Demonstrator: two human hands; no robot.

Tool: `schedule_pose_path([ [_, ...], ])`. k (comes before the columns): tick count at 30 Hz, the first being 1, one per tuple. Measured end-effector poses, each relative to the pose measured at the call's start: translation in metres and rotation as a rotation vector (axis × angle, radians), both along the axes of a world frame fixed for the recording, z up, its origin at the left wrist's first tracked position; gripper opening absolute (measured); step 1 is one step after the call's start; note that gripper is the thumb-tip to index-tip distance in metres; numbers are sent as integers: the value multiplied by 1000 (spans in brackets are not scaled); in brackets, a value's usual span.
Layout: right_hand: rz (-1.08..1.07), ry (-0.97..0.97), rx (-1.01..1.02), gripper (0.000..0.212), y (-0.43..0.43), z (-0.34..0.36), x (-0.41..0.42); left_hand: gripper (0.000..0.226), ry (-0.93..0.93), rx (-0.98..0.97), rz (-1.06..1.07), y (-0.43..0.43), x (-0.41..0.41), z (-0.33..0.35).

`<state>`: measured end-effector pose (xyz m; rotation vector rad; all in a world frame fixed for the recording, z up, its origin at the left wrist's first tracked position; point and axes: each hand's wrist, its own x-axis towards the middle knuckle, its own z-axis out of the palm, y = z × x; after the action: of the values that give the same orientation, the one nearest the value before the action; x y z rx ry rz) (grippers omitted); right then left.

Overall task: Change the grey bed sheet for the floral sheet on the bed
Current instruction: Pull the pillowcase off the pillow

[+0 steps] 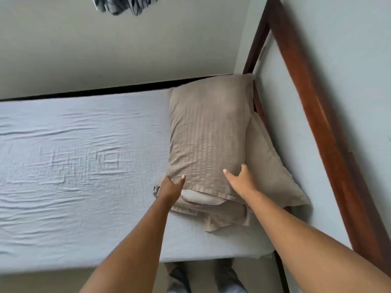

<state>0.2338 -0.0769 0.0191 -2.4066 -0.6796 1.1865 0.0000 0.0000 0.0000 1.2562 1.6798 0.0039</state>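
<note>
Wrinkled grey bed sheet [84, 166] lies flat — left hand [172, 185] and right hand [241, 180] grip tan pillow [207, 132].

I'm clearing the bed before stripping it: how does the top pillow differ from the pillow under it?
The top pillow shows whole, stripes plain; the lower pillow is mostly covered, peeking out on the right. The left hand and right hand grip the top pillow's near end; the lower pillow simply lies on the grey bed sheet. Both wear tan cases.
</note>
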Motion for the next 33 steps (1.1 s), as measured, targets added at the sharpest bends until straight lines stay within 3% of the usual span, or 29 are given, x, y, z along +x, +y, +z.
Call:
schedule_pose_path([
  [2, -52, 5, 32, 101, 13, -17, -4, 116, -31, -7, 59, 18, -5, -24],
  [9, -284, -86, 107, 105, 38, -50, -18, 102, -255, -170, 190, 54, -13, -87],
  [15, -384, 62, 180, 64, 54, -36, -27, 89, -421, -311, 231, 58, -17, -93],
  [18, -414, 130, 294, 28, 65, -6, -46, 88, -386, -305, 146, 55, -27, -84],
  [20, -411, 195, 376, 13, 74, 23, -66, 102, -311, -314, 114, 53, -42, -71],
  [22, -373, 254, 427, 18, 84, 55, -87, 108, -290, -329, 95, 57, -59, -52],
  [27, -243, 327, 502, 28, 92, 136, -126, 76, -423, -384, 216, 67, -112, 8],
  [31, -162, 407, 525, 30, 90, 183, -144, 112, -489, -419, 254, 78, -163, 31],
  [33, -131, 424, 531, 29, 89, 196, -148, 113, -534, -438, 296, 82, -187, 43],
])
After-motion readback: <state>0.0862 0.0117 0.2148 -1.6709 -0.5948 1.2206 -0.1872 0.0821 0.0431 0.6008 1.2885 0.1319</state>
